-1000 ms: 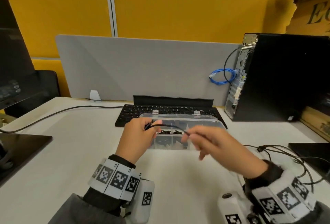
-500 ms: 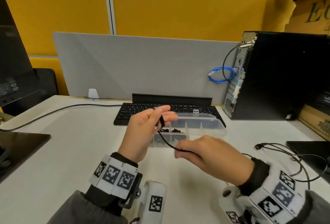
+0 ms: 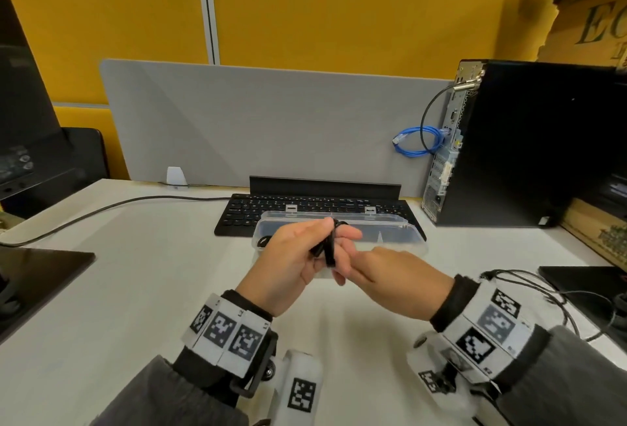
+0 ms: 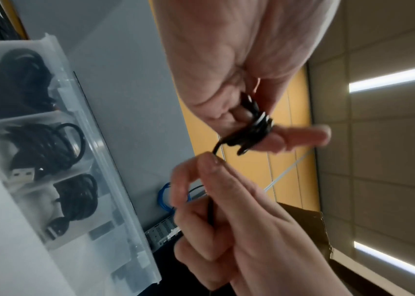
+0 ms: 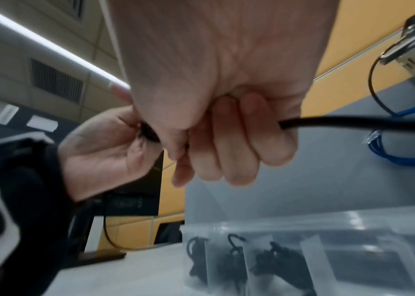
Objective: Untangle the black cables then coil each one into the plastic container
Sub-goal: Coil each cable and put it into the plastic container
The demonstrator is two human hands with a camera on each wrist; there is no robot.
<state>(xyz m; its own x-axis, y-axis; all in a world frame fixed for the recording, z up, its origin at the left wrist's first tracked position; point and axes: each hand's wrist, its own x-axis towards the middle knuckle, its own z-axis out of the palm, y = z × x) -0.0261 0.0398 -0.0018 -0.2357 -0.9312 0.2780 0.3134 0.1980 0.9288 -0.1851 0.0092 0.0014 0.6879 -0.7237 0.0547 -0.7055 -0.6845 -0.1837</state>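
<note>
My left hand is raised in front of the clear plastic container. A black cable is wound in a small coil round its fingers, with the thumb pressing on it. In the left wrist view the coil sits on the fingers, and my right hand pinches the cable's free run just below it. My right hand is close against the left, fingers curled round the cable. Three compartments of the container hold coiled black cables. More tangled black cables lie on the desk at the right.
A black keyboard lies behind the container, in front of a grey divider. At the right stands a black computer tower with a blue cable. A monitor base and a power cord are at the left.
My right hand has moved in against the left. The stretch of cable that hung between them is now wound onto the left fingers, which have turned more upright.
</note>
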